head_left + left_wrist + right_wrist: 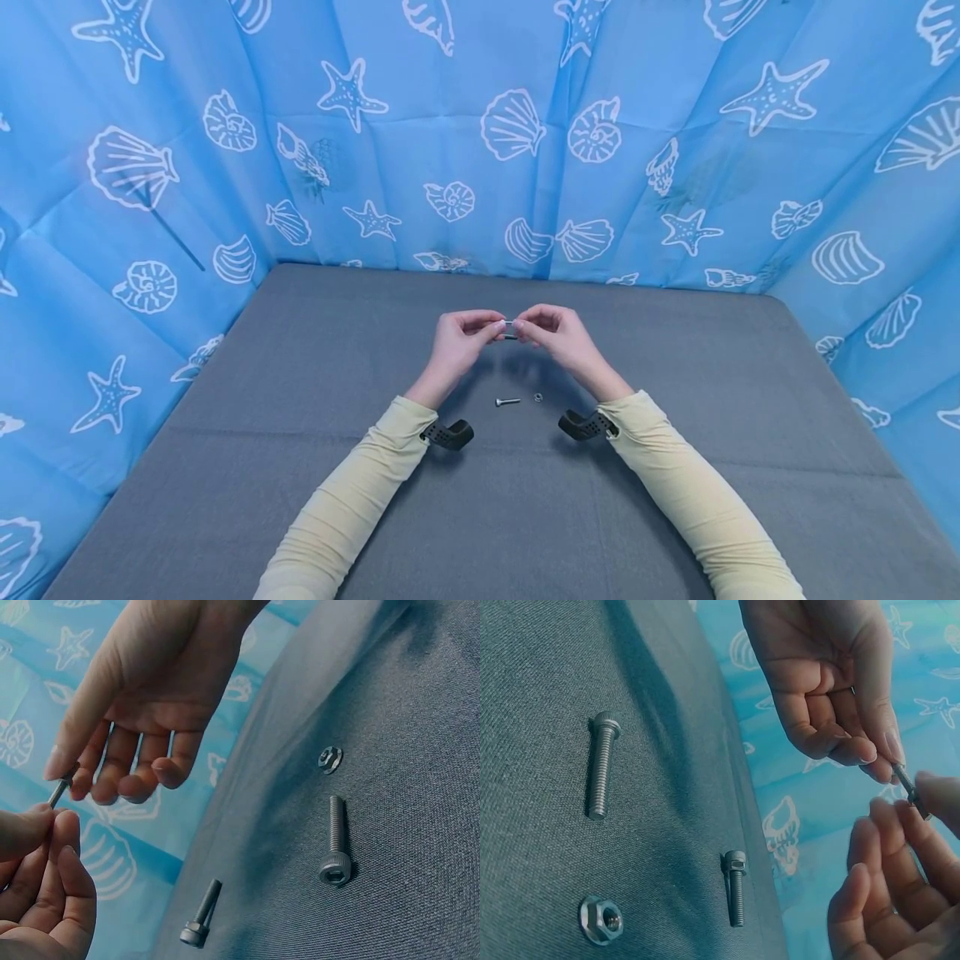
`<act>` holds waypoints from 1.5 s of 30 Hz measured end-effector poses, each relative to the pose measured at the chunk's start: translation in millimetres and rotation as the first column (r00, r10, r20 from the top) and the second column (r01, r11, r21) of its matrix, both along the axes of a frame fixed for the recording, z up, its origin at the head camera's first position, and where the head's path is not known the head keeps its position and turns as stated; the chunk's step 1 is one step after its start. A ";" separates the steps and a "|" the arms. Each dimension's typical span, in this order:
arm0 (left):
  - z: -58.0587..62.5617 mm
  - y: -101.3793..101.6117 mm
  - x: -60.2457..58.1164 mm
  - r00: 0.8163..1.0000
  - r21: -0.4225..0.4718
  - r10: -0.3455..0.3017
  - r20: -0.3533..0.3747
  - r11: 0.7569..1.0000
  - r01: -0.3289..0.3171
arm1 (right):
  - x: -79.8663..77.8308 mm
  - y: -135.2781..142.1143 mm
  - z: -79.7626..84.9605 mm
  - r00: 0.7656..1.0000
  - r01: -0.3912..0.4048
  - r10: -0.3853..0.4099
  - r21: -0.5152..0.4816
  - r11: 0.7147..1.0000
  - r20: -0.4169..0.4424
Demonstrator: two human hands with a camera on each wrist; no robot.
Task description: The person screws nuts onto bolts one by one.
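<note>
Above the table my left hand (456, 343) pinches a small metal bolt (902, 777) between thumb and index finger, its head hidden by the fingertips. My right hand (564, 337) meets it from the other side, thumb and index finger pinching a nut (914, 797) at the bolt's far end. The right hand's other fingers are loosely bent in the left wrist view. Below the hands lies a second bolt (736, 889) with a nut against its head. Nearer the person rest a loose socket-head bolt (336, 836) and a loose flanged nut (330, 759).
Grey cloth covers the table (480, 517). A blue curtain (450, 133) with white shells and starfish hangs behind the table and along its sides. Black wrist straps (448, 434) stick out from the cuffs of both pale yellow sleeves (352, 500).
</note>
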State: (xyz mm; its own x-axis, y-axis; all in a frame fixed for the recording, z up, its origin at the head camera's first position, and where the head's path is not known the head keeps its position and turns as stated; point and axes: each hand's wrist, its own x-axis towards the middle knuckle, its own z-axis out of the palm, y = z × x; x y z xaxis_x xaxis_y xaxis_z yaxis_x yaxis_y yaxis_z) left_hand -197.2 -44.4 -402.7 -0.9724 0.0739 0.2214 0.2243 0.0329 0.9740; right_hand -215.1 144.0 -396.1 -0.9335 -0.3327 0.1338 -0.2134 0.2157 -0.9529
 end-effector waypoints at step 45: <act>1.7 -0.6 1.3 1.000 -0.018 0.012 0.020 1.000 -0.012 | 0.0 -1.3 -1.2 1.000 -0.019 0.019 -0.010 1.000 -0.010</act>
State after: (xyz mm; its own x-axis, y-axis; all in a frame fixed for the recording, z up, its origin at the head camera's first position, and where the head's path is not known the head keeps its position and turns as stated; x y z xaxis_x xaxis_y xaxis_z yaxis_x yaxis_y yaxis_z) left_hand -195.9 -44.9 -401.1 -0.9774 0.0661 0.2006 0.2042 0.0532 0.9775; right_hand -215.0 142.8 -397.2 -0.9256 -0.3490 0.1465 -0.2270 0.2018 -0.9528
